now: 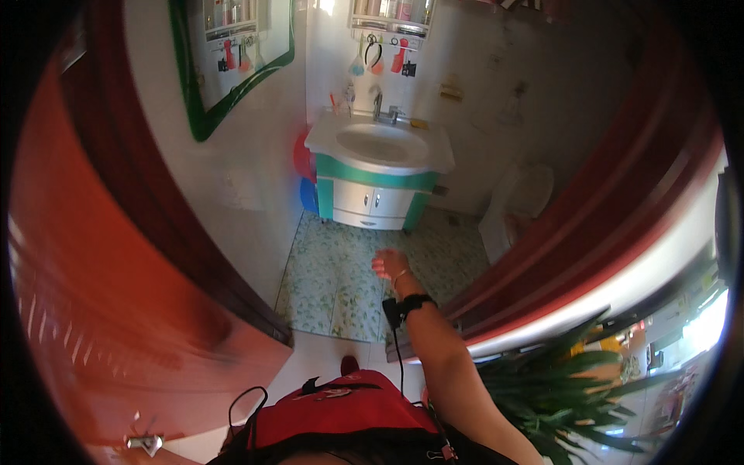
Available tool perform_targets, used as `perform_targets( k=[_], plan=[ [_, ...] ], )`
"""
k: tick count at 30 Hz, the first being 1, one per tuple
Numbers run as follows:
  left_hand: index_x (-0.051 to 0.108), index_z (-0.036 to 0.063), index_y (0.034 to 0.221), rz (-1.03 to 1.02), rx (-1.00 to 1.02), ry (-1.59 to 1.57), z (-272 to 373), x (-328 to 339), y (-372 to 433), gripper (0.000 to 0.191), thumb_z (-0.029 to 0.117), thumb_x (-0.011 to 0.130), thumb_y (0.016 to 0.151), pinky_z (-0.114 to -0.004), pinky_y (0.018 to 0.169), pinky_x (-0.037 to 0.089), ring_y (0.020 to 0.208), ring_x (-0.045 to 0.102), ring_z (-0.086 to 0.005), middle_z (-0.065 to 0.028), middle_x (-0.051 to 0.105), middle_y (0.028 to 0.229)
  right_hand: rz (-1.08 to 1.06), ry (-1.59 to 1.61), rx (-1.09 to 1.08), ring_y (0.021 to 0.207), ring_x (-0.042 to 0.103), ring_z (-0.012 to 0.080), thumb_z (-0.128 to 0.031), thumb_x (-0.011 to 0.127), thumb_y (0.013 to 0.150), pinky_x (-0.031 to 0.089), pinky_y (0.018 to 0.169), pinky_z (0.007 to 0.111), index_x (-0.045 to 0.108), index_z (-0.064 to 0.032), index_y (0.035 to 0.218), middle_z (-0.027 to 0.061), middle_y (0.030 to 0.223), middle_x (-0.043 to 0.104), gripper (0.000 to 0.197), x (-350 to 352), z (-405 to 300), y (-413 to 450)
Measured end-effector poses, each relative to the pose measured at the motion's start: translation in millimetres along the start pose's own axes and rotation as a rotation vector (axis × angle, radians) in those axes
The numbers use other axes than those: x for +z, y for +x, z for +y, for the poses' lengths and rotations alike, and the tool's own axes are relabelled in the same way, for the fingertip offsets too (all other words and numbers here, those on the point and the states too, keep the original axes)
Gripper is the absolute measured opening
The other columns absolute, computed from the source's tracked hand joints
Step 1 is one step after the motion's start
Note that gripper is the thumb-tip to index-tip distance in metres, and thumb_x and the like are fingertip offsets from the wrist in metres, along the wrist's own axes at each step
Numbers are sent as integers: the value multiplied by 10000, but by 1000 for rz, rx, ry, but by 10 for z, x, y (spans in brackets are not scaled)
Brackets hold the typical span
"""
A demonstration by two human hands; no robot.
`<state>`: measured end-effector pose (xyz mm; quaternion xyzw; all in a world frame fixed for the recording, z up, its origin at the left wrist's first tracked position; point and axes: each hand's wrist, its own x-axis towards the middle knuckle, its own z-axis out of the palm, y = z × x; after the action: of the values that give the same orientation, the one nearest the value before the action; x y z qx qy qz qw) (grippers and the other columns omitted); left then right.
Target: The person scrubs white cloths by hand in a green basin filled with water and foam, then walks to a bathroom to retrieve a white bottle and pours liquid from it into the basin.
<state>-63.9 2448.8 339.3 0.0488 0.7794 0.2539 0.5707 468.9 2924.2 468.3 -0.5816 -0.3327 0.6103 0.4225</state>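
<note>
My right hand (390, 263) reaches forward through the doorway, above the tiled bathroom floor (325, 273). Its fingers are loosely bent and nothing shows in them. A bracelet (399, 274) circles the wrist, and a black strap with a small device (407, 308) and cable sits on the forearm. My left hand is out of view. Ahead stands a washbasin (381, 142) on a green and white vanity cabinet (372, 200), both doors and the drawer closed. A metal faucet (386, 110) rises behind the bowl. The hand is apart from the cabinet.
A red-brown door frame (558, 232) borders the right, with an orange-brown door (128, 279) at left. A toilet (523, 192) stands far right. Beside the vanity are red (303, 154) and blue basins (309, 195). A leafy plant (552, 389) is near my right arm.
</note>
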Motion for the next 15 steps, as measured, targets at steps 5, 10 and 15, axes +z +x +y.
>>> perform_targets(
  k=[5, 10, 15],
  plan=[
    [470, 15, 1195, 62, -64, -86, 854, 453, 209, 406, 288, 532, 901, -388, 652, 537, 794, 647, -313, -183, 598, 1018, -32, -57, -279, 484, 537, 145, -172, 545, 880, 413, 406, 296, 586, -34, 728, 66, 635, 587, 210, 436, -1879, 1179],
    [483, 18, 1172, 17, -30, -132, 1921, 1143, 870, 389, 292, 541, 902, -375, 627, 529, 768, 640, -298, -172, 599, 987, 5, -386, -535, 561, 624, 148, -284, 633, 839, 504, 461, 310, 659, -31, 872, 51, 691, 639, 256, 373, -3756, 2399],
    [496, 20, 1148, -17, 41, -169, 3093, 1519, 1412, 373, 297, 550, 904, -362, 602, 521, 741, 634, -283, -161, 601, 957, 76, -594, -666, 615, 641, 187, -286, 660, 834, 518, 481, 350, 658, -12, 1026, 80, 773, 656, 335, 538, -5293, 2904]
  ],
)
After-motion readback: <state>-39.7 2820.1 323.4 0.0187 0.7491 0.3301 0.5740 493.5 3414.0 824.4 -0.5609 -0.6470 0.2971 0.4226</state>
